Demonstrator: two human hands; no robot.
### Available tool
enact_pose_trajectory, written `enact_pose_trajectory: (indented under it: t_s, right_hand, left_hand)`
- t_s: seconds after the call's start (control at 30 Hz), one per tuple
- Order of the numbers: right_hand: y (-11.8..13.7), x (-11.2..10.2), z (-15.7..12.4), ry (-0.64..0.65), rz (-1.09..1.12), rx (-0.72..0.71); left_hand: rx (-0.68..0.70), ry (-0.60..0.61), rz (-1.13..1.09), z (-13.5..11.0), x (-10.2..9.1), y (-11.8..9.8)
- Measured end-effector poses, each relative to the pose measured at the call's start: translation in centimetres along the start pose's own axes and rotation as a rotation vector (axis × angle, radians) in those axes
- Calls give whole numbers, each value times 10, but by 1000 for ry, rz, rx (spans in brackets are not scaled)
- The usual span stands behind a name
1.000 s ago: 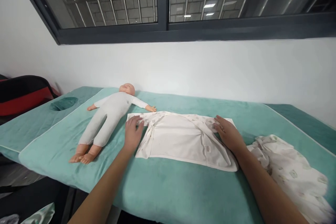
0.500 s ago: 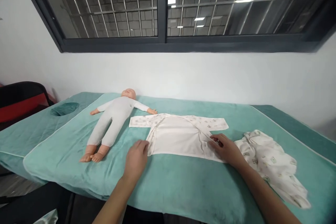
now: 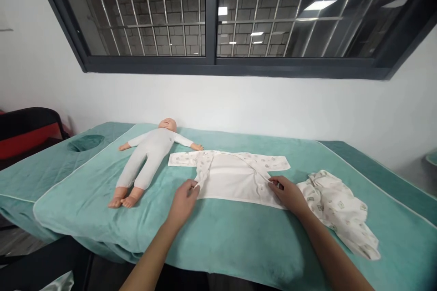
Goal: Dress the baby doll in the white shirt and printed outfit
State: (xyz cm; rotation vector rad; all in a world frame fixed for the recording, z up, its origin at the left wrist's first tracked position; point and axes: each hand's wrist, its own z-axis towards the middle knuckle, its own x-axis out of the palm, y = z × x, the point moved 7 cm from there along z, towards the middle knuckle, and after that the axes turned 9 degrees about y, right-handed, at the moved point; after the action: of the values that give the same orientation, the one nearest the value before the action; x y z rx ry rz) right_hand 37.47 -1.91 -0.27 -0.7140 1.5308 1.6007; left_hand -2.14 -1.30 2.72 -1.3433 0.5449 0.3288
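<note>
Nearest, the left hand (image 3: 184,202) and right hand (image 3: 289,195), both nearly closed, pinch opposite front edges of the white shirt (image 3: 228,177), apparently spreading it; a light, even pull seems called for. It lies on the green cover (image 3: 232,241) (a doll (image 3: 155,143) sprawls beside it).

White wall (image 3: 239,104) behind. Dark-framed window (image 3: 211,18) up top, two panes split by a vertical post. Metal bars (image 3: 180,9) and grey blockwork (image 3: 160,36) seen through it; bright light patches (image 3: 321,5) on the right pane. Teal-covered bed (image 3: 221,241) along the wall, round hole (image 3: 85,142) at left end. Black-and-red furniture piece (image 3: 30,138) far left. Floor (image 3: 23,243) dim, material unclear.
</note>
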Motion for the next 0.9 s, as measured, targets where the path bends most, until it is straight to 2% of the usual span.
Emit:
enact_pose_trajectory:
  t_s: [0.07, 0.1, 0.17, 0.23, 0.3, 0.4, 0.5, 0.6, 0.7, 0.77, 0.9]
  right_hand:
    - [-1, 0, 0, -1, 13, 7]
    - [-2, 0, 0, 0, 20, 9]
    - [-3, 0, 0, 6, 34, 9]
    - [-3, 0, 1, 13, 46, 3]
    - [-4, 0, 1, 16, 55, 4]
    - [-4, -1, 1, 10, 66, 10]
    - [-3, -2, 0, 3, 81, 11]
    - [-2, -4, -2, -1, 89, 15]
    - [-3, -5, -3, 5, 106, 15]
    - [-4, -5, -3, 6, 124, 22]
    - [-3, -5, -4, 1, 135, 38]
  left_hand:
    - [-98, -92, -362, 1, -9, 13]
    - [-142, -155, -448, 0, -15, 20]
    - [-203, -254, -457, -2, -25, 31]
    - [-188, -295, -262, -3, -32, 32]
    - [-77, -288, 62, -1, -30, 19]
    - [133, -148, 593, 9, 0, -12]
    - [187, 72, 862, 31, 36, -27]
    - [155, 177, 908, 57, 51, -30]
    - [109, 198, 866, 79, 52, -28]
    - [47, 181, 826, 91, 48, -21]
    - [-132, 62, 716, 110, 27, 1]
